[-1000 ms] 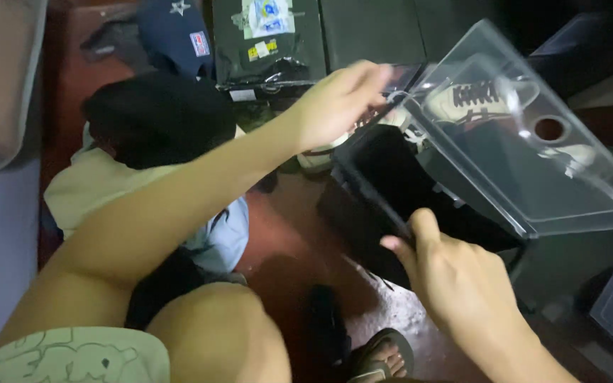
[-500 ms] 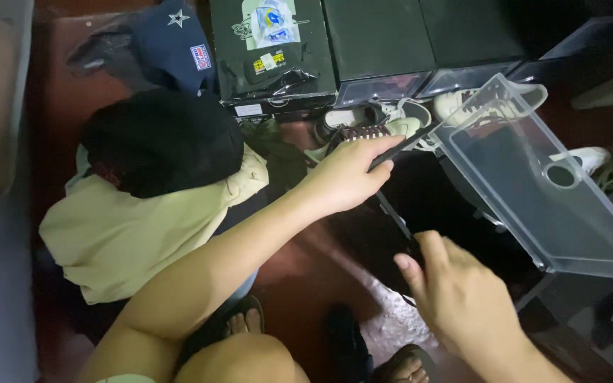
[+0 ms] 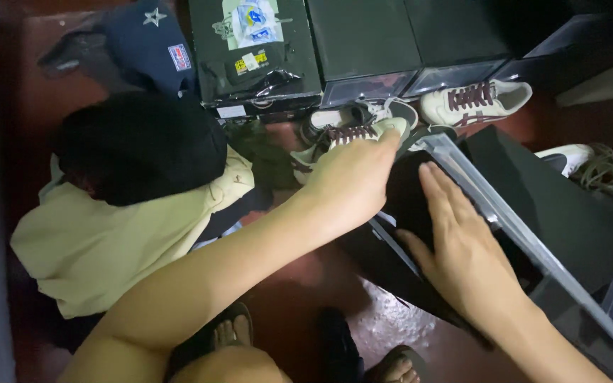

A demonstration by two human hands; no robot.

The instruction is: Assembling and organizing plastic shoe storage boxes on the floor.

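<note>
A black shoe box lies tilted on the dark red floor, its clear plastic door folded down against it. My left hand reaches across and curls over the box's upper left corner, right beside a cream sneaker with maroon laces. My right hand lies flat on the box's black front face, fingers stretched out along the clear door's edge, holding nothing.
Stacked black shoe boxes line the back. A second cream sneaker and a white shoe lie near them. A black cap, navy cap and pale yellow shirt sit left. My sandalled feet are below.
The clear door, raised a second ago, has swung down onto the box. My right hand moved from the lower edge up onto the front face; my left hand dropped lower.
</note>
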